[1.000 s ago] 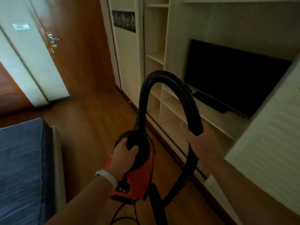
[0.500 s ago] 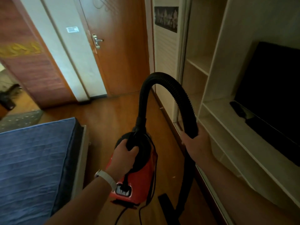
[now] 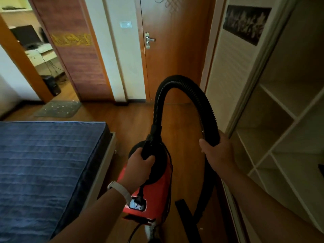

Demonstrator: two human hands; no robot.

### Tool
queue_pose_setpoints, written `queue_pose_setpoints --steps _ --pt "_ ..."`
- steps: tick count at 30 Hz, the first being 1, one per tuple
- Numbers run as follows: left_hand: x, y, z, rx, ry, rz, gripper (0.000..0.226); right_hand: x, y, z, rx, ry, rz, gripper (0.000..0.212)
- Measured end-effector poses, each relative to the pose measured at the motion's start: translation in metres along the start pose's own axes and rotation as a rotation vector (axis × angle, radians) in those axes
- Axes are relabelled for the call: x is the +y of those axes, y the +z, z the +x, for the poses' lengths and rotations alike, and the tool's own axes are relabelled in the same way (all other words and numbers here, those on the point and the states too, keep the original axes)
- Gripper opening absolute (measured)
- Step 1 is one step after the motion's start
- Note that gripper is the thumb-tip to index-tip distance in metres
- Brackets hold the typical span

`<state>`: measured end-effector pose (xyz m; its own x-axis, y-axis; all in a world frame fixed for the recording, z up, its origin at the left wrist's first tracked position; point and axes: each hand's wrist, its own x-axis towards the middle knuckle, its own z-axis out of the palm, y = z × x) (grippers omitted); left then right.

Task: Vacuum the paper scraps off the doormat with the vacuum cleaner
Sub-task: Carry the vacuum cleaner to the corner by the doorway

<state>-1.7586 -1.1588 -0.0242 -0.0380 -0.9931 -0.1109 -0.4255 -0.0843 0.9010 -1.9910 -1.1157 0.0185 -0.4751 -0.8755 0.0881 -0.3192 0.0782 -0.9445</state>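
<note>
Since a second ago the view has swung left: the television has slid out of sight on the right, and the doormat point(image 3: 57, 109) now shows beyond the bed point(image 3: 43, 163), while both hands keep their grips.

Nearest, the left hand point(image 3: 140, 163), a pale band point(image 3: 121, 190) on its wrist, is curled tightly round the black handle on top of the red vacuum cleaner point(image 3: 154, 195). The right hand point(image 3: 217, 151) is closed round the black hose point(image 3: 182, 81) where it comes down from its arch – fingers wrapped over it, thumb on the near side. Below that hand the hose drops to a flat black nozzle point(image 3: 185, 218) by the shelves point(image 3: 280, 137).

Farther off, the grey doormat lies flat on the wooden floor point(image 3: 133, 116) at the open doorway on the far left – well apart from the vacuum cleaner. Pale paper scraps point(image 3: 60, 107) dot it. A closed wooden door point(image 3: 175, 50) stands straight ahead.
</note>
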Motion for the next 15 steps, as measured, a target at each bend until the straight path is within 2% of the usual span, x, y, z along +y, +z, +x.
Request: queue_pose_setpoints --steps 4,9,15 --pt "-0.012 -0.002 0.091 0.029 -0.04 -0.005 0.01 0.003 0.05 0.074 -0.06 0.004 -0.036 0.009" --pt "-0.012 -0.014 0.196 -0.02 -0.084 -0.052 0.012 -0.008 0.111 0.163 -0.062 0.028 -0.039 0.009" --pt "0.005 -0.057 0.324 0.027 -0.053 -0.019 0.01 -0.043 0.186 0.275 -0.087 -0.021 -0.073 0.011"
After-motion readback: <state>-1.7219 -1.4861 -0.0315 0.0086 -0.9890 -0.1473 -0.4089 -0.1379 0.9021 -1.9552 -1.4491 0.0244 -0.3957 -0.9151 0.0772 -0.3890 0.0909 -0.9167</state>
